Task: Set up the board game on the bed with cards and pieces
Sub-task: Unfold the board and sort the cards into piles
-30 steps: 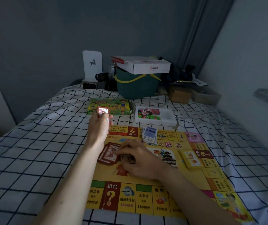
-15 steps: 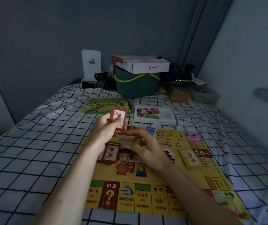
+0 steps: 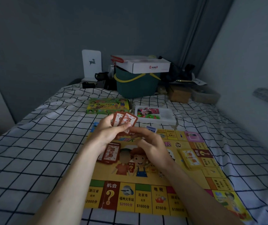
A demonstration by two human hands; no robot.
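Note:
A yellow game board (image 3: 146,198) lies flat on the checked bed sheet. Above its far edge my left hand (image 3: 107,133) holds a small fan of red cards (image 3: 124,120). My right hand (image 3: 149,143) pinches the lower edge of those same cards. A short stack of red cards (image 3: 110,153) lies on the board's left side, partly behind my left wrist. A yellow card stack (image 3: 190,158) lies on the right side. A blue card stack (image 3: 151,128) shows just past my right hand.
Beyond the board sit the green game box (image 3: 108,106) and a white tray (image 3: 165,118) of small coloured pieces. Farther back stand a green bucket (image 3: 136,86) topped by a white carton (image 3: 148,65), brown boxes and a white stand. A wall runs along the right.
My right hand rose from the board's middle to meet my left hand. The left hand came back toward me, and the cards it holds now spread into a fan gripped by both hands.

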